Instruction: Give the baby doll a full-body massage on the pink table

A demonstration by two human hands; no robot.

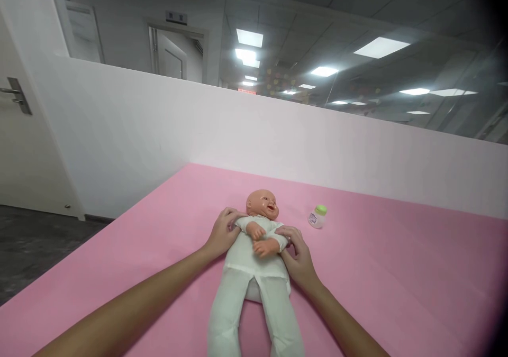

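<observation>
**Both hands at the doll's shoulders**

My left hand [223, 234] and right hand [296, 256] grip the white cloth at the shoulders of the plastic baby doll in a white suit [254, 262]; it lies face-up on the pink mat [397, 272], already dressed, sleeves apparently being adjusted; a small green-capped bottle [317, 217] stands nearby, untouched.

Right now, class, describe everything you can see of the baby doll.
The baby doll lies face up on the pink mat, head towards the white partition. It has a glossy, plastic-looking bald head with an open mouth, and wears a white cloth top and trousers. The left hand grips its shoulder; the right hand holds its other side.
</observation>
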